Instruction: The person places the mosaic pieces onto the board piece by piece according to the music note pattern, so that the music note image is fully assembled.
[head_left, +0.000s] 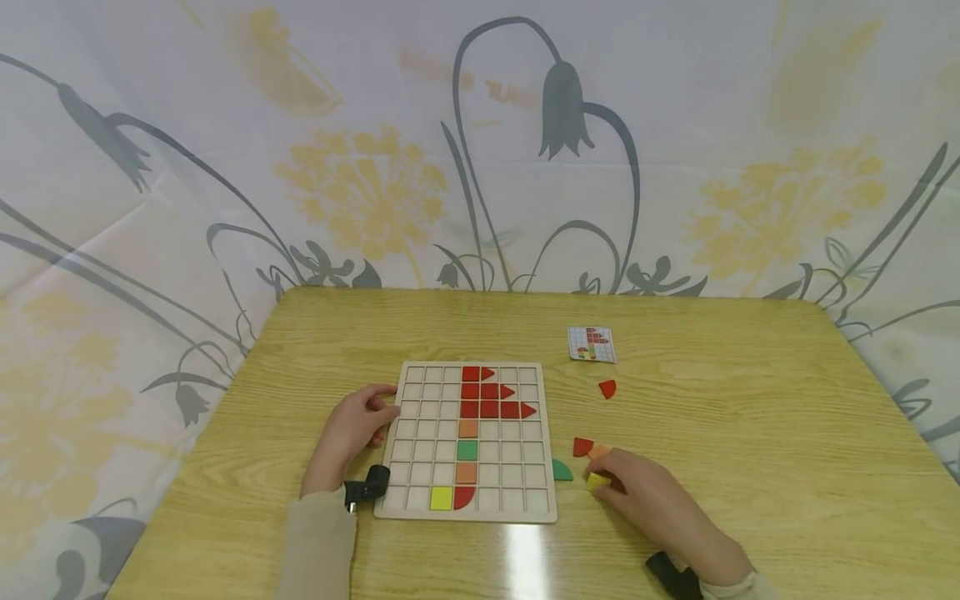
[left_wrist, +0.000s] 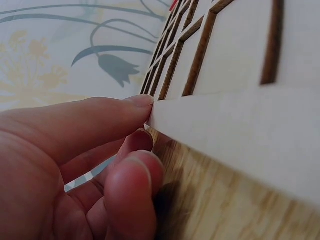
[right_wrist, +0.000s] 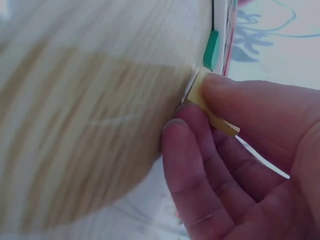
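Lying flat on a yellowish wood-grain table, a pale wooden grid board is touched at its left edge by the left hand, whose fingers are loosely bent. A small yellow square block is pinched between the thumb and fingers of the right hand, to the right of the board; whether it is clear of the table cannot be told. An orange piece is partly hidden by the same fingers, with a flat red quarter-circle just beside it. By the board's right edge, a green quarter-circle is seen.

On the board, three upper rows of red squares are each ended by a red triangle. Below, orange, green and orange squares are set in one column; a bright yellow tile and a rounded red tile are placed in the bottom row. Farther back, a small printed card is laid near another red piece.
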